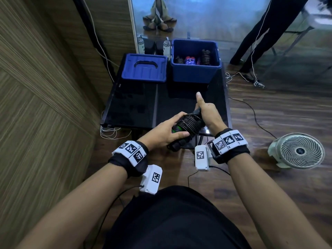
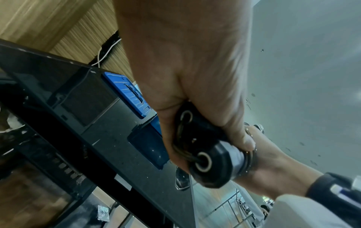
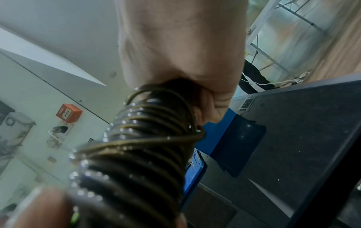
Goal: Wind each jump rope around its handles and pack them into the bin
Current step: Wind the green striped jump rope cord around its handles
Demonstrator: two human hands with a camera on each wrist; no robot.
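Note:
Both hands hold one jump rope (image 1: 186,127) over the near edge of the black table (image 1: 133,105). Its black cord is coiled tightly round two black handles with a green band. My left hand (image 1: 165,133) grips the near end of the handles (image 2: 207,155). My right hand (image 1: 206,112) grips the far end, thumb pointing up. The coils (image 3: 140,138) fill the right wrist view. The open blue bin (image 1: 195,72) stands at the table's far right and holds several wound ropes (image 1: 190,60).
The blue bin lid (image 1: 143,68) lies on the table to the left of the bin. A white fan (image 1: 297,150) stands on the wooden floor at the right. Cables trail on the floor. A person's legs (image 1: 255,38) stand at the back right.

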